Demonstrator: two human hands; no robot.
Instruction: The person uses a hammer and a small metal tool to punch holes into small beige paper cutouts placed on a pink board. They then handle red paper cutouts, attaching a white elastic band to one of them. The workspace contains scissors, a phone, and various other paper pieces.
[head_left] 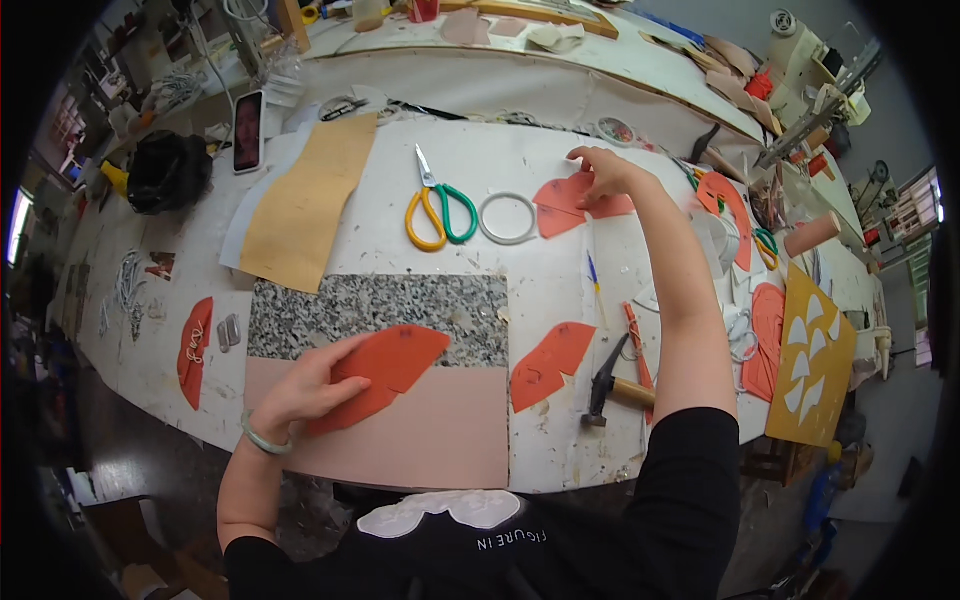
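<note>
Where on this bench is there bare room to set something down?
Bare table lies between the white ring, granite slab and right hand's forearm. Crowded: right end, around the yellow stencil sheet.

Left hand (305, 392) lies low, fingers pinched shut; right hand (600, 170) stretches far forward, arm fully extended, fingertips closed.

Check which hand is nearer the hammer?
Left. The left hand sits on the slab, level with the hammer; the right hand reaches far across the table.
</note>
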